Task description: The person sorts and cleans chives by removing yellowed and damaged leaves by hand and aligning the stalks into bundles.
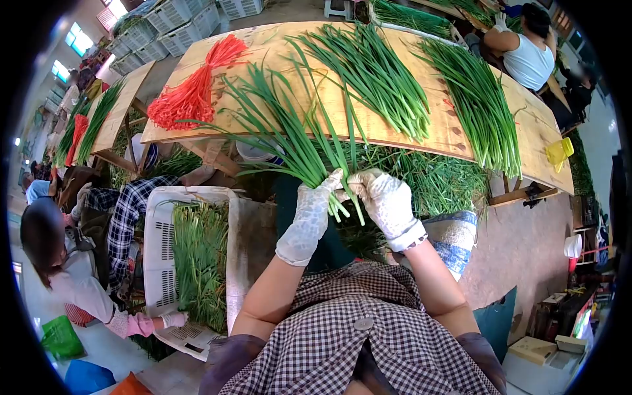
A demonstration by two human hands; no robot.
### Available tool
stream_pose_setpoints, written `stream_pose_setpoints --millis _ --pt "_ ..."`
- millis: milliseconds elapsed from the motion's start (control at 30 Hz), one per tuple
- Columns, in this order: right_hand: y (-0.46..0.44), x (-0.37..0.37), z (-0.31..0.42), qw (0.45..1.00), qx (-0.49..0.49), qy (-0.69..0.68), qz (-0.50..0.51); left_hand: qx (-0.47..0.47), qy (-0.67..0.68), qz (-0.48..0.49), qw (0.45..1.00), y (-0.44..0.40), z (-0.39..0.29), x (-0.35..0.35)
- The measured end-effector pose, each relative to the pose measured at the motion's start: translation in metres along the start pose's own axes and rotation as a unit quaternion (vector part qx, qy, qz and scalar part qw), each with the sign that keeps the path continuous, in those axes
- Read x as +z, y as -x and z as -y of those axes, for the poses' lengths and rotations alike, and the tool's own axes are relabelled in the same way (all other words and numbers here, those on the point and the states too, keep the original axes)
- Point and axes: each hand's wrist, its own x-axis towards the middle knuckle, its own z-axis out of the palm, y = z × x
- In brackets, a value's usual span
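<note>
My left hand [309,217], in a white patterned glove, is closed around the lower stems of a small bunch of garlic chives [289,155]. The leaves fan up and left over the table's near edge, and the pale cut ends stick out below the fist. Close beside it, my gloved right hand [387,205] pinches a few garlic chive stalks [357,207] between thumb and fingers. On the wooden table [540,135] ahead lie two larger piles of garlic chives, one in the middle [378,82] and one on the right [477,108].
Red ties [191,92] lie on the table's left, and a yellow container [559,153] at its right end. A white crate [158,227] of greens stands left, with a co-worker's gloved hand [174,319] at it. Loose greens [428,181] are heaped under the table.
</note>
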Motion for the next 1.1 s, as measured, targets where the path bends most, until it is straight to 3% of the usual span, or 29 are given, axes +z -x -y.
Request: stream_pose_setpoints --millis 100,200,267,300,333,400,433,467,533,667,700,767,833,867,933,1000,1100 --pt "-0.019 -0.006 0.006 0.974 -0.022 -0.129 -0.184 0.005 -0.013 0.008 1.0 -0.003 0.002 -0.005" --pt "-0.031 -0.037 0.009 0.885 -0.034 -0.336 -0.32 0.006 -0.006 0.012 1.0 -0.005 0.004 -0.006" --pt "-0.019 -0.056 0.006 0.9 0.022 -0.343 -0.269 0.014 0.0 0.014 1.0 -0.007 0.007 -0.009" --pt "-0.011 -0.054 0.004 0.951 0.043 -0.254 -0.174 0.012 0.002 0.015 1.0 -0.007 0.007 -0.009" --pt "-0.004 -0.056 0.007 0.992 -0.004 -0.102 -0.072 0.016 -0.008 0.02 1.0 -0.008 0.007 -0.009" --pt "0.001 -0.029 -0.001 0.999 -0.035 0.017 -0.018 0.018 -0.018 0.028 0.999 -0.008 0.007 -0.009" --pt "0.001 -0.018 -0.003 0.996 0.006 -0.084 -0.024 0.022 -0.034 0.027 0.999 -0.008 0.007 -0.01" --pt "-0.004 -0.01 -0.004 0.992 0.034 -0.11 -0.051 0.025 -0.048 0.022 0.998 -0.007 0.008 -0.011" --pt "-0.016 -0.007 -0.001 0.994 0.062 -0.087 0.006 0.021 -0.027 0.012 0.999 -0.003 0.012 -0.013" --pt "-0.032 -0.002 0.006 0.999 0.003 0.026 -0.023 0.018 -0.005 0.009 1.0 -0.007 0.011 -0.018" --pt "-0.037 0.006 0.0 0.991 -0.044 0.0 -0.125 0.015 -0.005 0.013 1.0 -0.005 0.01 -0.019" --pt "-0.052 0.009 -0.007 0.973 0.01 -0.151 -0.172 0.005 0.007 0.017 1.0 -0.001 0.008 -0.017" --pt "-0.059 -0.036 0.022 0.948 0.012 -0.213 -0.237 0.005 0.014 0.008 1.0 0.001 0.006 -0.014" --pt "-0.058 -0.044 0.019 0.953 0.012 -0.224 -0.206 0.004 0.021 -0.001 1.0 0.001 0.006 -0.013" --pt "-0.051 -0.042 0.004 0.992 -0.07 -0.089 -0.052 0.018 0.018 0.008 1.0 -0.001 0.007 -0.015" --pt "-0.039 -0.032 0.005 0.994 -0.066 0.033 0.083 0.027 0.013 0.018 0.999 0.0 0.011 -0.014" --pt "-0.034 -0.023 0.0 0.987 -0.007 0.039 0.153 0.046 -0.009 -0.019 0.999 -0.003 0.015 -0.013"
